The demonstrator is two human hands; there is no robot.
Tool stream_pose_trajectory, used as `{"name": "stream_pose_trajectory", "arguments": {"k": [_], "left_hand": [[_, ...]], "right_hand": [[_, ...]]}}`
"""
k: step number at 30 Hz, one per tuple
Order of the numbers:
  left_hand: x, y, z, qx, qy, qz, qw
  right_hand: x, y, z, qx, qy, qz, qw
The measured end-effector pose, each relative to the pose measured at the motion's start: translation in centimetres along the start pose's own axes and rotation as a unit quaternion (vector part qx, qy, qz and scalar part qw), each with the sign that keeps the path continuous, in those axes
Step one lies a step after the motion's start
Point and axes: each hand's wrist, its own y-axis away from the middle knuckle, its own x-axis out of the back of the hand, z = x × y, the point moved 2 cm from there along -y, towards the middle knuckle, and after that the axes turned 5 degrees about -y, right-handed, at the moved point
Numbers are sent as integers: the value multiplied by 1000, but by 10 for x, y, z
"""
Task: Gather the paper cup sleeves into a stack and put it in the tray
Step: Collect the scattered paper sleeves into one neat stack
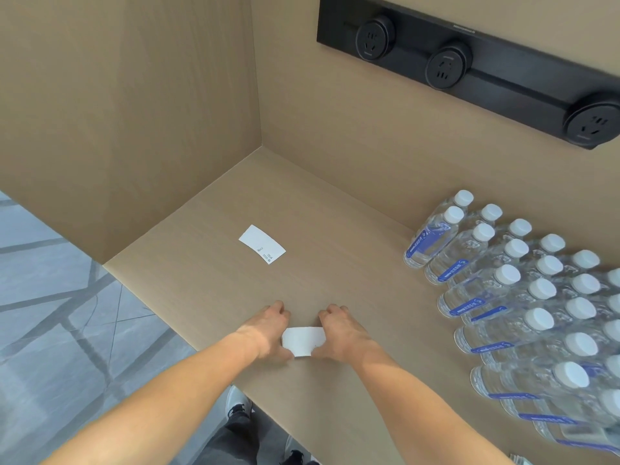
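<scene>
A pale wood-grain desk (335, 380) is sitting in a corner, walled by matching panels on two sides, with grey tiled floor (50, 297) showing beyond its open edge. Both of the person's bare arms are reaching in from the near edge of the desk. The left hand (268, 330) and the right hand (342, 333) are closing from either side on a small white stack of sleeves (303, 340), fingers curled over its far edge and thumbs pinching the near side. The hands are covering both ends of the stack, so how many sleeves are in it is impossible to count. One more loose sleeve (262, 244) is lying flat on the desk, well beyond the stack toward the corner, with tiny print too small to read. To the right of the stack, well apart from it, rows of white-capped water bottles (523, 313) are standing packed together; the frame edge is cutting them off, so no full count is possible. On the wall panel above the bottles a black socket strip (469, 65) is carrying three round outlets. Below the desk's near edge, dark trousers and shoes (238, 407) are partly showing.
</scene>
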Motion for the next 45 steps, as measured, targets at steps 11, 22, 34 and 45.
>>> {"name": "stream_pose_trajectory", "arguments": {"k": [11, 22, 34, 45], "left_hand": [[66, -37, -79, -30, -55, 27, 998], [104, -93, -145, -61, -103, 31, 992], [120, -125, -166, -93, -106, 9, 990], [106, -114, -164, -83, -116, 26, 989]], "right_hand": [[43, -64, -57, -9, -59, 60, 996], [63, -123, -98, -44, -73, 74, 994], [56, -156, -115, -93, -91, 113, 985], [44, -148, -114, -97, -66, 111, 987]]}}
